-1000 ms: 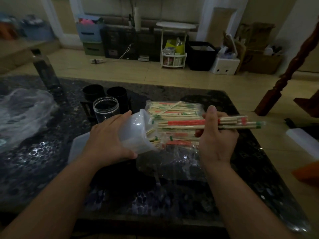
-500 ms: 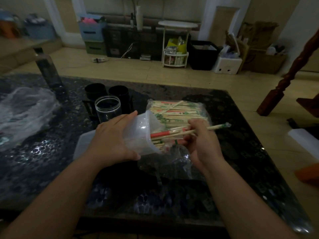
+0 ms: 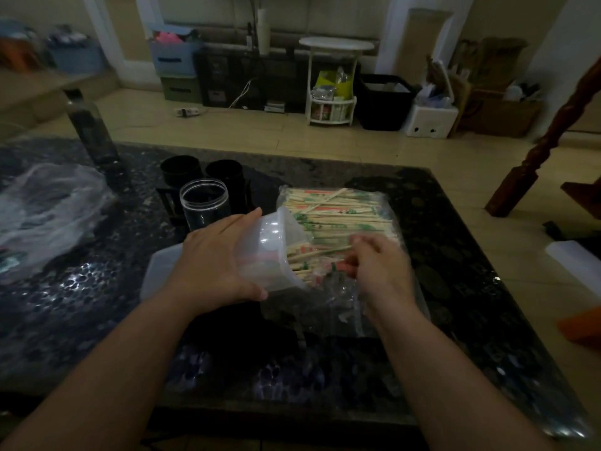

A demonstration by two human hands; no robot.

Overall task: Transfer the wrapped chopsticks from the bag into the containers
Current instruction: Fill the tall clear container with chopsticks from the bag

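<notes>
Two hands work here: your left hand (image 3: 214, 265) grips the tilted tub (image 3: 276, 236), your right hand (image 3: 380, 271) pinches chopsticks (image 3: 310, 255) at its mouth.

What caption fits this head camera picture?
Left hand holds a tilted container; right hand feeds wrapped chopsticks into it.

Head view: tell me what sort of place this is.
Probably a lived-in home room rather than a restaurant: stacked storage bins, a small white side table and cardboard boxes stand in the background.
</notes>
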